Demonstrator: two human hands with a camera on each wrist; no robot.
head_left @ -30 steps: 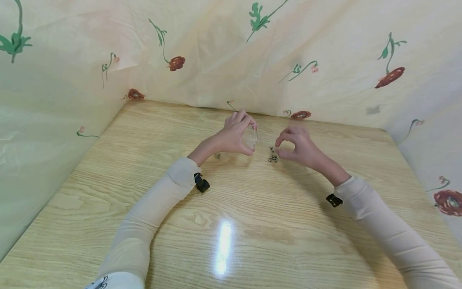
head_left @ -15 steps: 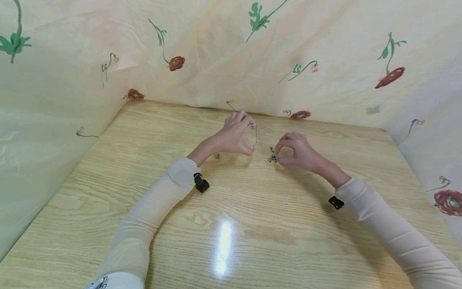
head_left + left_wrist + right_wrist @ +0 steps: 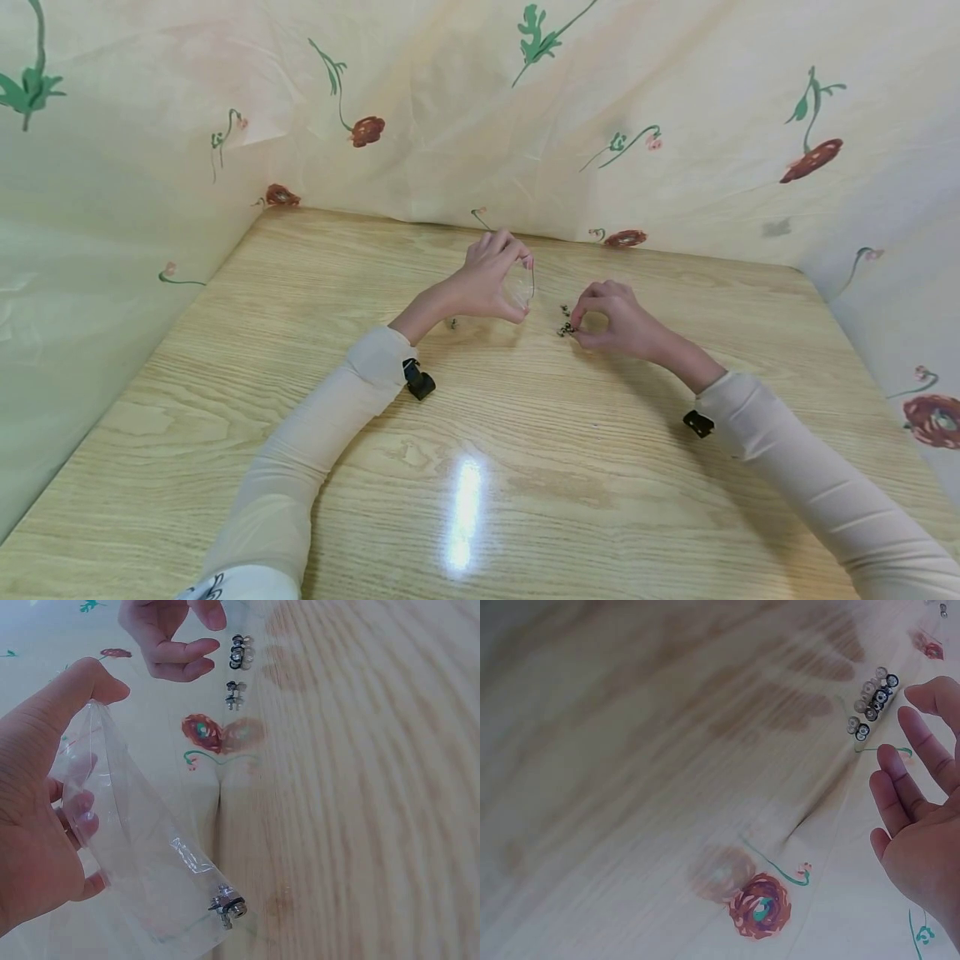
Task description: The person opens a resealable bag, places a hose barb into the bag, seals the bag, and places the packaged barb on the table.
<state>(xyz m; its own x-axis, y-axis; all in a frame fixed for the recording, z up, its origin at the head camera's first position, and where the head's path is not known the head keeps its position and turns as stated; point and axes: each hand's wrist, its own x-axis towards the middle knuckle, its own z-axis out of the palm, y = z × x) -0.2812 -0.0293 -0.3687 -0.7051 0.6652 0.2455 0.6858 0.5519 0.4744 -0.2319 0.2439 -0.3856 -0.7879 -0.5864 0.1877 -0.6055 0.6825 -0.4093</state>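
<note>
My left hand [image 3: 487, 279] holds a clear plastic bag [image 3: 142, 802] by its mouth, spreading it between thumb and fingers. Down in the bag's lower corner lie small shiny metal fittings [image 3: 227, 906] with black rings. Several more of these metal fittings [image 3: 564, 332] are grouped on the table to the right of the bag. My right hand [image 3: 611, 315] is right beside that group, thumb and index finger curved toward it. In the right wrist view, a gap shows between the right thumb and index fingertips, with the loose fittings [image 3: 877, 696] just beyond them.
The wood-grain table [image 3: 525, 433] reflects a bright light near its front. A pale sheet [image 3: 450, 108] printed with flowers rises behind the table and at both sides. Black wrist straps [image 3: 418, 380] sit at both cuffs.
My right hand has come down slightly toward the front of the table, its fingertips now at the grouped fittings. The left hand and bag have stayed in place.
</note>
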